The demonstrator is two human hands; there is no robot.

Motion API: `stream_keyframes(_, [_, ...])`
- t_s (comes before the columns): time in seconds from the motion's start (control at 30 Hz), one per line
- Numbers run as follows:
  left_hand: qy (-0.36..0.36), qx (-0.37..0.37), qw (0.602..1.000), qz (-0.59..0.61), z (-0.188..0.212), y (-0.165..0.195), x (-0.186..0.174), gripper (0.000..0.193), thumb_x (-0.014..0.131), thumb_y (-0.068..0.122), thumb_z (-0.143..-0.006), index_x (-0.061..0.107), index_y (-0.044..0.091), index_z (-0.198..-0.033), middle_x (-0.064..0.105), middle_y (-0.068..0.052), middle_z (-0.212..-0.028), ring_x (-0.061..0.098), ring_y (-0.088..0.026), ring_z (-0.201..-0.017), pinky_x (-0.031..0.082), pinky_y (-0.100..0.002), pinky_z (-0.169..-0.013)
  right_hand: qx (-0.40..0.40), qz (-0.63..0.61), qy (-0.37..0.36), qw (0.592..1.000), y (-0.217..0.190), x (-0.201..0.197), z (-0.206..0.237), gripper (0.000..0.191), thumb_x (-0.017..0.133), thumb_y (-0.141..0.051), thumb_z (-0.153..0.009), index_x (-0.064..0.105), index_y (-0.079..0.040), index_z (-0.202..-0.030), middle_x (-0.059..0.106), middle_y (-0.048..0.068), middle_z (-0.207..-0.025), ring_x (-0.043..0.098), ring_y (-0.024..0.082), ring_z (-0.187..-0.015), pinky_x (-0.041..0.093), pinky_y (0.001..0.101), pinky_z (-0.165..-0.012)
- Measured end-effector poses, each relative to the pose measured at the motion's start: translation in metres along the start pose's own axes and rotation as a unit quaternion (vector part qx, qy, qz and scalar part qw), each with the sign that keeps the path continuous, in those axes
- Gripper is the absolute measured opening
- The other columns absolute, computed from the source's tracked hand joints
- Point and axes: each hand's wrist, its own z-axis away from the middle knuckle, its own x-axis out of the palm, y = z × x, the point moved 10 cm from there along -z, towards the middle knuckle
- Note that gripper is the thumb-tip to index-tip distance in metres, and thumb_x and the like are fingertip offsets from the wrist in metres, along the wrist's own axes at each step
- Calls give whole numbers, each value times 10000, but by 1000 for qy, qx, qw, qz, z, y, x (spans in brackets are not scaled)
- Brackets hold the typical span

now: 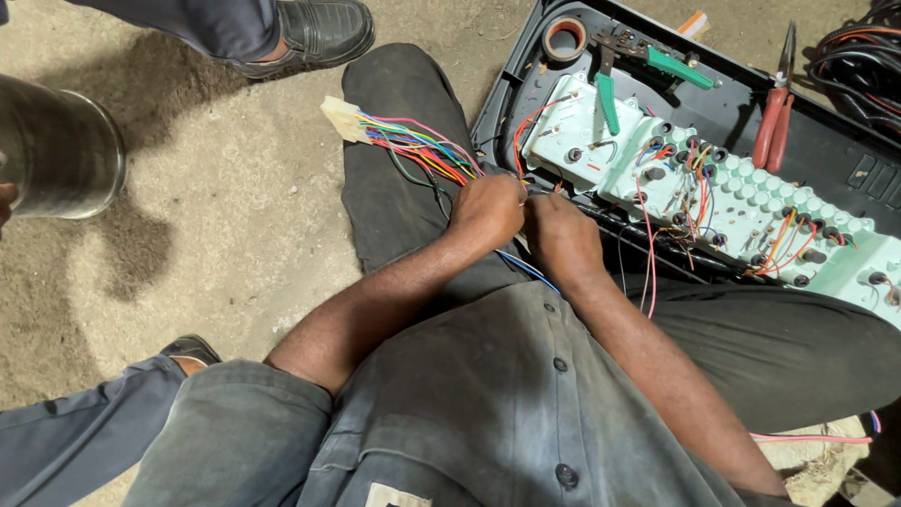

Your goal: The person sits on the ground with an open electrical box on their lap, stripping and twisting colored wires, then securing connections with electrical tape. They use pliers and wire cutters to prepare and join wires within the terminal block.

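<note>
My left hand [488, 208] and my right hand [561, 235] meet over my lap, fingers pinched together on thin coloured wires. A bundle of multicoloured wires [420, 150] runs from my left hand up to a cream plastic connector [342, 117] lying on my dark trouser leg. In front of my hands sits a pale green circuit housing [741, 202] with many round sockets and red and orange wires, held in a black plastic panel [826, 150]. What exactly my fingertips grip is hidden between the two hands.
On the panel lie a roll of tape [566, 38], green-handled pliers [648, 58] and red-handled pliers [775, 113]. Black cables [859, 66] coil at the top right. Other people's shoes [314, 33] and a trouser leg stand on the sandy floor; a metal cylinder [58, 150] is at left.
</note>
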Motion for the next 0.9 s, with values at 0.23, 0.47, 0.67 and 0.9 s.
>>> stream_keyframes(0.23, [-16, -10, 997, 79, 4, -3, -4, 149, 648, 121, -837, 781, 95, -898, 746, -179, -863, 733, -366, -860, 561, -476, -774, 388, -628, -79, 670, 73, 90, 23, 202, 608, -177, -986, 682, 10, -967, 678, 96, -735, 651, 246, -606, 548, 379, -575])
stream_keyframes(0.47, [14, -2, 997, 76, 3, -4, -8, 186, 700, 136, -802, 786, 98, -962, 736, -197, -953, 709, -389, -934, 544, -476, -810, 268, -480, -73, 832, 61, 49, 11, 232, 630, -239, -991, 686, -15, -1017, 689, 113, -810, 675, 261, -683, 557, 381, -611])
stream_keyframes(0.67, [10, -1, 999, 33, -1, -6, -1, 223, 695, 116, -783, 799, 135, -979, 735, -199, -965, 703, -398, -955, 536, -494, -833, 81, -117, -6, 990, 19, 6, 6, 146, 691, -176, -946, 694, -51, -1022, 699, 179, -925, 687, 364, -807, 549, 457, -689])
stream_keyframes(0.9, [-30, 17, 999, -3, 1, -12, 3, 174, 657, 231, -875, 773, 142, -970, 728, -188, -949, 693, -423, -906, 531, -543, -755, 481, -669, -115, 555, 59, 106, 34, 155, 712, -188, -936, 741, -37, -919, 671, 52, -761, 675, 171, -599, 559, 295, -548])
